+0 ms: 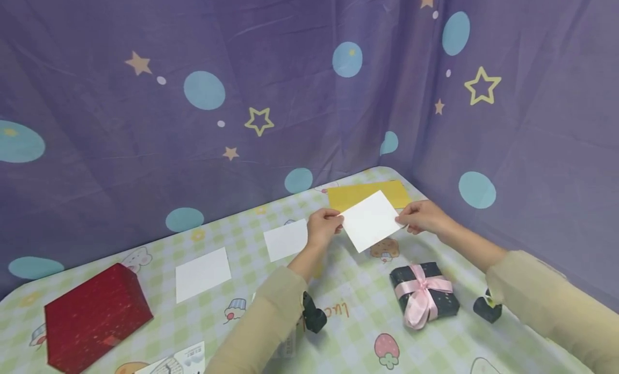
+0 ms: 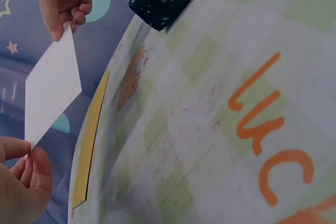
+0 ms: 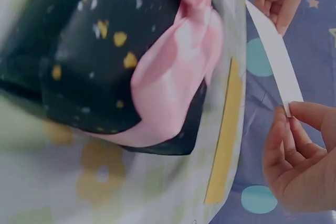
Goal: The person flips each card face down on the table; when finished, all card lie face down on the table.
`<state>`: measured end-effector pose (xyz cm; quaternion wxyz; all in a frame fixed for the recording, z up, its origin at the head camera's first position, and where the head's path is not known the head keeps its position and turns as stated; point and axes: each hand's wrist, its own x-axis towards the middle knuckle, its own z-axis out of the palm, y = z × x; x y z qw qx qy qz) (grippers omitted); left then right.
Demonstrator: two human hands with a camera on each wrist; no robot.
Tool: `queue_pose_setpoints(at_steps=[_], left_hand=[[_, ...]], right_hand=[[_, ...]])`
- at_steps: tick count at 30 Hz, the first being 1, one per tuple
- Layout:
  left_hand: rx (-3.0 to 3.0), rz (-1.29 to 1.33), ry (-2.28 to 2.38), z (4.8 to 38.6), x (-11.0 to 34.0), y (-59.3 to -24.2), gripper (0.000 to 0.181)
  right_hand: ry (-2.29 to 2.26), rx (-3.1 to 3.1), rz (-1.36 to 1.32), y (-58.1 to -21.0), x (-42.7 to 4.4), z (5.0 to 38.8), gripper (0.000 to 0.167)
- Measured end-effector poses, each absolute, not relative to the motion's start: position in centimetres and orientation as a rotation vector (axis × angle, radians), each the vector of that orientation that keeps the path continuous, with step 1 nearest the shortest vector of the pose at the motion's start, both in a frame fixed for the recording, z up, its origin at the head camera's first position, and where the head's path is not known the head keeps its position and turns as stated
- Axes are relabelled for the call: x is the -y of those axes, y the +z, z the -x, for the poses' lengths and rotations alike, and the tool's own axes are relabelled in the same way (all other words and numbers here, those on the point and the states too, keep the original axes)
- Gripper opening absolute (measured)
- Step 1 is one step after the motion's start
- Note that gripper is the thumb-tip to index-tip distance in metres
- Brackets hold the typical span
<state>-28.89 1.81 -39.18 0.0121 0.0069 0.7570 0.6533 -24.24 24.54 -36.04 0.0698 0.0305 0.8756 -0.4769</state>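
Beige sleeves reach in from the near side, just right of a printed card at the near left. Beyond them, the left hand and right hand each have a pinching grip on one end of a white card, raised above the far right of the tabletop, in front of a yellow sheet. Work seems partway along: two plain cards lie flat to the left, while the held one is not yet down. On edges, the yellow sheet lies near the far and right edges, with the curtain close behind, so room there looks tight. More open space lies nearer, between the middle plain card and the ribboned box; a red box takes up the left.
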Motion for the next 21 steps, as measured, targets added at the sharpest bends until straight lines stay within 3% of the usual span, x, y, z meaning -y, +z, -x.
queue_pose_setpoints(at_steps=[21], left_hand=[[-2.833,-0.125,1.236,29.4,-2.7,-40.7,0.012]], right_hand=[[-0.926,-2.656,0.004,-39.3,-23.9,26.2,0.018]])
